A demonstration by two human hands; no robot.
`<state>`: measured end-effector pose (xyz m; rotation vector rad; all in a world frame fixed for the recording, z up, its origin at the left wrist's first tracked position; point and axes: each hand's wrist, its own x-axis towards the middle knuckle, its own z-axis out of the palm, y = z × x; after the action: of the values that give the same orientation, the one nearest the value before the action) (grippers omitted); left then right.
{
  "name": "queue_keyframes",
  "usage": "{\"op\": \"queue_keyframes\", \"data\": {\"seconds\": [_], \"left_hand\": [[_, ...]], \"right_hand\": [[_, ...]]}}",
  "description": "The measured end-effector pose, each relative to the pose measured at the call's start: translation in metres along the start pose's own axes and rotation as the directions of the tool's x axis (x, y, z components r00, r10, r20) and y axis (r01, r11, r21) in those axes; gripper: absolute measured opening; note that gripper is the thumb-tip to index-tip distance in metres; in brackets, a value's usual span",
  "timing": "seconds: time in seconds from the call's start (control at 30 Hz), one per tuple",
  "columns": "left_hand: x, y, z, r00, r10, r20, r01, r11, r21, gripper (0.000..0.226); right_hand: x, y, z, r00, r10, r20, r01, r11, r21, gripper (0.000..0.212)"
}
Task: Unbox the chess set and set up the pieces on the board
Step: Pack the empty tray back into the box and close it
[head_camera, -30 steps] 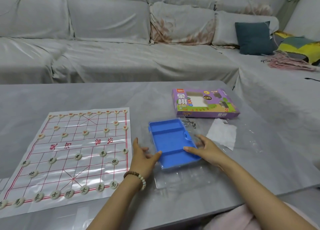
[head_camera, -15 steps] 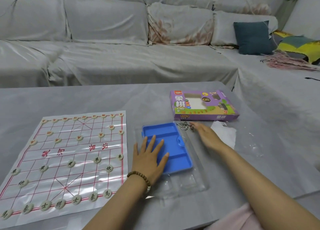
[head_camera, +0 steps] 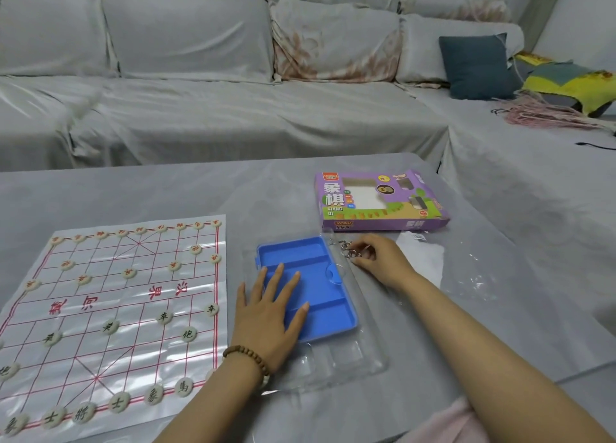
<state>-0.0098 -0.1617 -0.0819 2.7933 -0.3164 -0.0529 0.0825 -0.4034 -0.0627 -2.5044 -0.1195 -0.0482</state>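
Note:
A plastic xiangqi board sheet lies at the left with round cream pieces standing on many of its line crossings. An empty blue tray rests on a clear plastic insert in the middle. My left hand lies flat, fingers spread, on the tray's left part. At the tray's far right corner my right hand pinches a small bunch of metal key rings. The purple chess box lies beyond them.
A white paper sheet and a clear plastic bag lie right of my right hand. The grey table ends close to me at the right. A covered sofa with cushions stands behind it.
My left hand went from gripping the tray's edge to lying flat on it. My right hand left the tray and reached the key rings. The view shifted slightly.

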Motion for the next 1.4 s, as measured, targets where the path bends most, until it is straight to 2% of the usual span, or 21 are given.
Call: {"op": "queue_keyframes", "data": {"seconds": [0.2, 0.33, 0.47, 0.53, 0.6, 0.7, 0.8, 0.9, 1.0, 1.1, 1.17, 1.2, 1.27, 1.33, 1.4], "left_hand": [[0.000, 0.000, -0.001, 1.000, 0.003, -0.002, -0.003, 1.000, -0.009, 0.090], [0.000, 0.001, -0.001, 1.000, -0.005, -0.004, 0.005, 1.000, 0.014, 0.102], [0.000, 0.002, -0.003, 1.000, -0.008, 0.001, 0.008, 0.999, 0.034, 0.097], [0.000, 0.003, -0.004, 1.000, -0.011, 0.007, 0.011, 0.999, 0.033, 0.087], [0.000, 0.003, -0.004, 1.000, -0.011, 0.009, 0.011, 0.999, 0.034, 0.085], [0.000, 0.002, -0.003, 1.000, -0.006, 0.005, 0.006, 1.000, 0.025, 0.085], [0.000, 0.002, -0.002, 1.000, -0.004, 0.005, 0.004, 0.999, 0.033, 0.087], [0.001, 0.003, -0.002, 1.000, -0.004, 0.010, 0.003, 0.999, 0.036, 0.088], [0.001, 0.003, -0.003, 1.000, -0.006, 0.016, 0.005, 1.000, 0.023, 0.086], [0.001, 0.003, -0.003, 1.000, -0.015, 0.020, 0.014, 0.999, 0.040, 0.075], [0.001, 0.004, -0.003, 1.000, -0.013, 0.012, 0.013, 0.999, 0.047, 0.081], [0.001, 0.004, -0.002, 1.000, -0.011, 0.011, 0.011, 0.999, 0.049, 0.085], [0.001, 0.003, -0.002, 1.000, -0.009, 0.009, 0.009, 0.999, 0.044, 0.087], [0.001, 0.002, -0.001, 1.000, -0.008, 0.009, 0.008, 0.999, 0.039, 0.087], [0.001, 0.002, -0.001, 1.000, -0.008, 0.005, 0.008, 0.999, 0.036, 0.087]], "right_hand": [[0.005, -0.002, 0.003, 0.994, 0.020, 0.106, -0.010, 0.995, -0.097, 0.016], [0.000, 0.004, -0.001, 0.993, 0.044, 0.108, -0.030, 0.991, -0.129, 0.018], [-0.009, 0.010, -0.002, 0.999, 0.012, 0.049, -0.007, 0.993, -0.114, 0.019], [-0.014, 0.010, -0.003, 1.000, 0.018, 0.016, -0.017, 0.998, -0.054, 0.018], [-0.021, 0.004, -0.009, 0.997, 0.068, -0.046, -0.064, 0.994, 0.089, 0.016], [-0.034, -0.011, -0.030, 0.985, 0.150, -0.088, -0.105, 0.916, 0.387, 0.013], [-0.057, -0.028, -0.048, 0.987, 0.146, -0.067, -0.090, 0.847, 0.524, 0.010], [-0.083, -0.050, -0.057, 0.994, 0.107, 0.037, -0.107, 0.788, 0.607, 0.006], [-0.102, -0.065, -0.060, 0.977, 0.042, 0.210, -0.160, 0.795, 0.585, 0.006], [-0.109, -0.067, -0.050, 0.917, -0.026, 0.399, -0.156, 0.896, 0.416, 0.008], [-0.108, -0.064, -0.040, 0.867, -0.033, 0.498, -0.136, 0.945, 0.299, 0.009], [-0.105, -0.062, -0.037, 0.866, -0.034, 0.500, -0.123, 0.953, 0.278, 0.010], [-0.091, -0.054, -0.035, 0.929, -0.025, 0.370, -0.091, 0.951, 0.294, 0.012], [-0.071, -0.036, -0.037, 0.988, 0.035, 0.153, -0.081, 0.948, 0.308, 0.015], [-0.054, -0.018, -0.035, 0.995, 0.080, 0.064, -0.091, 0.976, 0.197, 0.027]]}}
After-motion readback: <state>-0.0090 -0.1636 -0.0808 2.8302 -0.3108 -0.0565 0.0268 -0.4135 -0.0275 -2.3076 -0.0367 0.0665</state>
